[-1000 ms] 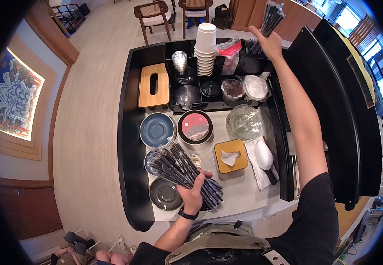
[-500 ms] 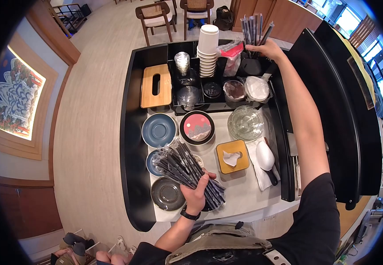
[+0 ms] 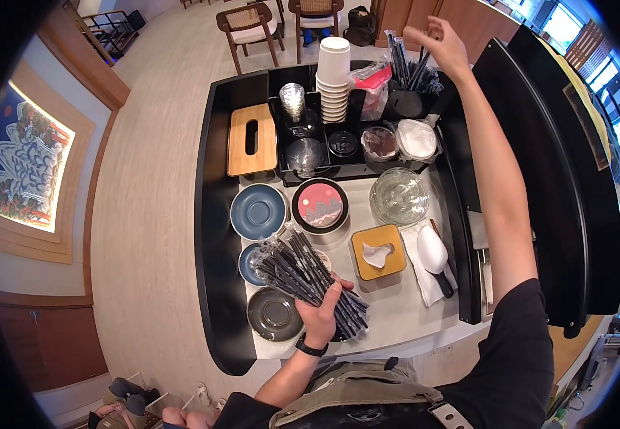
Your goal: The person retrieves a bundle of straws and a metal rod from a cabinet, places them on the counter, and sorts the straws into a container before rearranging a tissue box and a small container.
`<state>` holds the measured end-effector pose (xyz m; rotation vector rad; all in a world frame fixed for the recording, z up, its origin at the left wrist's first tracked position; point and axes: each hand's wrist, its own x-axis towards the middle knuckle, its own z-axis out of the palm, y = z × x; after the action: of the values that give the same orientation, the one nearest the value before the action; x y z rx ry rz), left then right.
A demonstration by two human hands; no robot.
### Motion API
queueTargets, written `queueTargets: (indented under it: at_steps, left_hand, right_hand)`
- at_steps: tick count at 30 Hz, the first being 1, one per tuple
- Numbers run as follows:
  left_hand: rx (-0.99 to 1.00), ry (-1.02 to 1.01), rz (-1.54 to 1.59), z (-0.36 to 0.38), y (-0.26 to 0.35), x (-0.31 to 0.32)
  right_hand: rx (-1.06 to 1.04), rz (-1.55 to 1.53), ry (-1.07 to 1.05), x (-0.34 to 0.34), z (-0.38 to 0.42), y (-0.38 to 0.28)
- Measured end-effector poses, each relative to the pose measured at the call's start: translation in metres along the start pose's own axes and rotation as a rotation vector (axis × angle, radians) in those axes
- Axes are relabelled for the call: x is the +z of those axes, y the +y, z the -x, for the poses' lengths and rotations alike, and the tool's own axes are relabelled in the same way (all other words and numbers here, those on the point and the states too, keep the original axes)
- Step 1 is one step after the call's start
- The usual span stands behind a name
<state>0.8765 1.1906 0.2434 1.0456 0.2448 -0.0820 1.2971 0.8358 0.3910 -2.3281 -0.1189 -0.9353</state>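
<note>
My left hand (image 3: 318, 316) grips a thick bundle of black straws (image 3: 294, 266) in clear wrappers, above the saucers at the near left of the counter. Up at the far right, my right hand (image 3: 446, 48) hovers with its fingers apart and nothing visible in them. Just below and left of it, more wrapped black straws (image 3: 416, 71) stand loosely in a compartment of the black organizer (image 3: 389, 171), leaning different ways. Beside these straws lies a clear packet with a red label (image 3: 373, 77).
Stacked white paper cups (image 3: 334, 68) stand in the organizer near lids. Nearer are a wooden box lid (image 3: 253, 141), blue saucer (image 3: 258, 212), grey saucer (image 3: 275, 314), round pink-topped tin (image 3: 321, 203), glass dishes (image 3: 399, 196), yellow tissue box (image 3: 379, 259) and white scoop (image 3: 431, 250). A black panel (image 3: 539, 171) rises at right.
My right hand has let go of the straws in the organizer and lifted up and away. Those straws have dropped lower and fanned out. My left hand keeps its bundle nearly still.
</note>
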Motion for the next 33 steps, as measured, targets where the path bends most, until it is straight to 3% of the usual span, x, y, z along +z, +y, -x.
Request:
queueTargets:
  at_steps: [4,5,8,9,13,16,19,23,27,30,33]
  left_hand:
    - [0.003,0.004,-0.005,-0.002,0.001,-0.001]
    - [0.008,0.011,-0.017,-0.003,0.001,-0.002]
    - [0.016,0.031,-0.034,-0.004,0.000,-0.001]
    - [0.015,0.035,-0.032,-0.004,0.000,-0.001]
    - [0.024,0.048,-0.024,-0.003,0.004,0.002]
    - [0.030,0.042,-0.019,-0.003,0.004,0.002]
    - [0.012,0.036,-0.036,-0.004,0.000,0.000]
    - [0.025,0.011,-0.017,-0.004,0.000,0.001]
    - [0.015,-0.005,-0.001,-0.003,-0.002,-0.003]
    - [0.002,-0.008,-0.010,-0.003,-0.003,-0.002]
    - [-0.005,-0.009,-0.015,-0.002,-0.003,-0.001]
  right_hand:
    - [0.009,-0.029,-0.092,0.005,-0.024,-0.030]
    - [-0.102,0.105,-0.135,0.016,-0.031,-0.019]
    - [-0.122,0.107,-0.429,0.040,-0.041,0.008]
    - [-0.246,0.127,-0.407,0.052,-0.036,0.023]
    - [-0.168,0.374,-0.590,0.056,-0.020,0.020]
    - [-0.173,0.333,-0.339,0.055,-0.019,0.008]
    - [-0.378,0.303,-0.431,0.058,-0.011,0.001]
    - [-0.264,0.505,-0.612,0.055,0.017,0.032]
    - [-0.234,0.300,-0.470,0.051,0.021,0.062]
    - [-0.032,0.185,-0.525,0.039,0.019,0.027]
    - [-0.319,0.498,-0.540,0.032,0.037,0.003]
